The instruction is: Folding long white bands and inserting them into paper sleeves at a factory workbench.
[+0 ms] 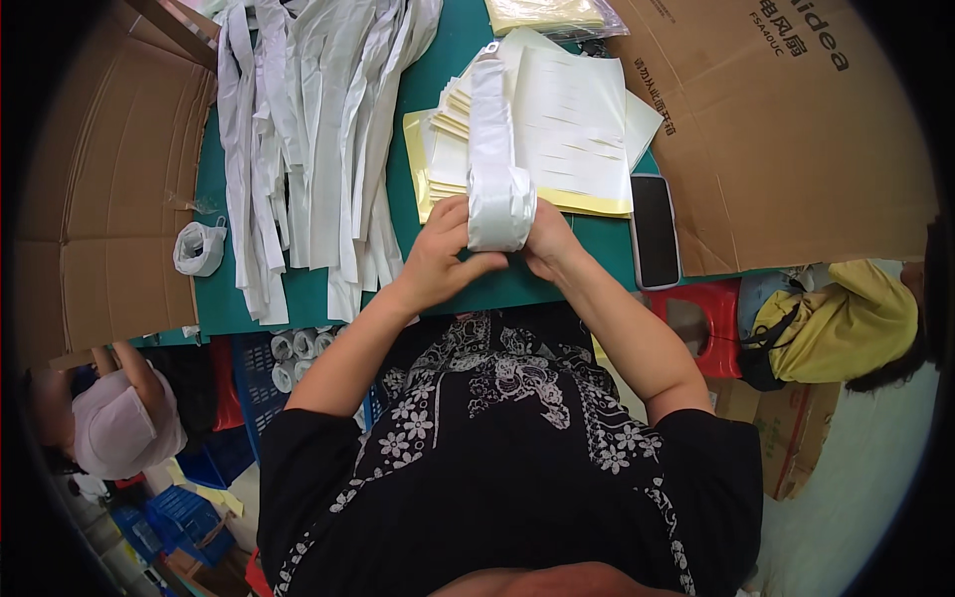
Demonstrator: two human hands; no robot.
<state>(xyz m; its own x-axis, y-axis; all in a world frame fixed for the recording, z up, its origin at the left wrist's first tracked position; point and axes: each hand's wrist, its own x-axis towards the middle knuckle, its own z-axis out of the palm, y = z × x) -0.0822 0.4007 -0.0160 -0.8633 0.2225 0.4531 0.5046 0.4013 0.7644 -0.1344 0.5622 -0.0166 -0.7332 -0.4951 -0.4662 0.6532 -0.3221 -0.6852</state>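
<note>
Landmark: we place everything from the green tabletop (468, 289), walled by brown cardboard on both sides.
White strip roll: we see a white strip (494, 149) wound into a loose roll, held just above the tabletop's near edge, its free end running up over the sheets.
Left hand: our left hand (438, 254) wraps the roll's left side, fingers (453, 214) curled closed against it, thumb under it.
Right hand: our right hand (547, 239) grips the roll's right side, fingers closed on it; most fingertips are hidden behind the roll.
Sheets: a stack of pale sheets (572, 119) on a yellow backing lies mid-tabletop, beyond the hands.
Loose strips: a heap of white strips (308, 129) covers the tabletop's left part.
Small roll: one wound white roll (199, 247) sits at the tabletop's left edge.
Phone: a dark phone (655, 229) lies on the tabletop's right, just beside the sheets.
Below the edge: a blue crate (259, 358) with more white rolls stands under the tabletop's near left.
</note>
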